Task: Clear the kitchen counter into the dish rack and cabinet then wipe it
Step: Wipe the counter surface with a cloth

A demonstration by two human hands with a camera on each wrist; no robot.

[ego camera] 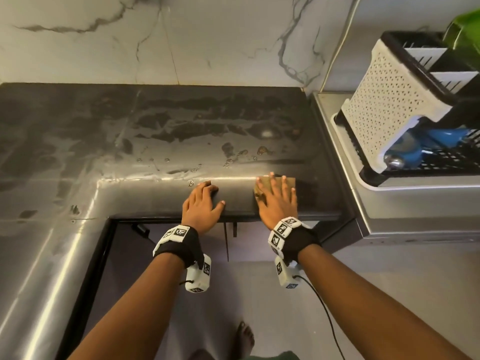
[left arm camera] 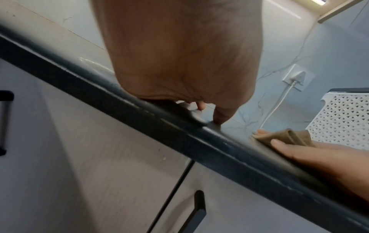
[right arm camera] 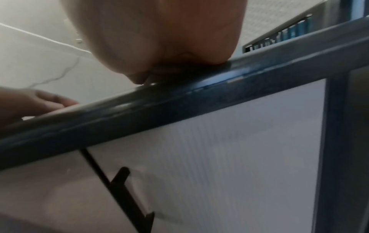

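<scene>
The dark kitchen counter (ego camera: 161,141) is wet, with streaks and droplets across it. My right hand (ego camera: 276,196) lies flat with spread fingers on a folded brown cloth (ego camera: 291,181) near the counter's front edge. In the left wrist view the cloth (left arm camera: 287,137) shows under the right hand (left arm camera: 319,157). About a hand's width to the left, my left hand (ego camera: 207,196) rests on the bare counter and holds nothing. The white perforated dish rack (ego camera: 389,113) stands at the right on a steel surface, with blue items (ego camera: 415,149) in its black basket.
Grey cabinet doors with black handles (left arm camera: 196,212) sit below the counter's rounded front edge (right arm camera: 179,97). A marble-patterned wall backs the counter. A green object (ego camera: 465,29) leans out of the rack's top. A plugged wall socket (left arm camera: 297,77) is near the rack.
</scene>
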